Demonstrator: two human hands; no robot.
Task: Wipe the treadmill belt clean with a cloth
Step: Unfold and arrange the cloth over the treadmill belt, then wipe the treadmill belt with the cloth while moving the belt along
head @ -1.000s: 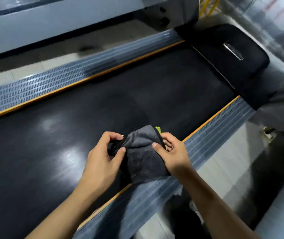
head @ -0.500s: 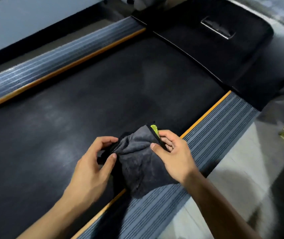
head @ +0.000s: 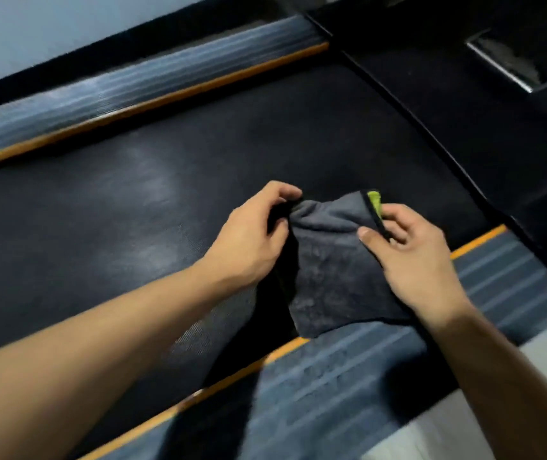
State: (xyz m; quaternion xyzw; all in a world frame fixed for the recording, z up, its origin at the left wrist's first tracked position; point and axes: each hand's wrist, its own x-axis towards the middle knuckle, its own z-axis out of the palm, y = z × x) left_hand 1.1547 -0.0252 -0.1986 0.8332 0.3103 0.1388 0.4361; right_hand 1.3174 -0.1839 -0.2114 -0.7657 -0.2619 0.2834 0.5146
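A dark grey cloth (head: 335, 263) with a black hem and a lime-green tag hangs between both hands above the black treadmill belt (head: 116, 207). My left hand (head: 252, 237) pinches the cloth's upper left corner with curled fingers. My right hand (head: 411, 257) grips the cloth's right edge beside the green tag, thumb on top. The cloth's lower end drapes over the near side rail. The belt shows pale dull patches under the light.
Ribbed blue-grey side rails with orange trim run along the belt, one at the far side (head: 139, 84) and one near me (head: 348, 370). The black motor cover (head: 464, 94) with a metal badge lies at the upper right. Pale floor shows at the lower right.
My view has moved closer to the belt and toward the motor cover. Both hands have kept hold of the cloth, and it is drawn out a little wider between them.
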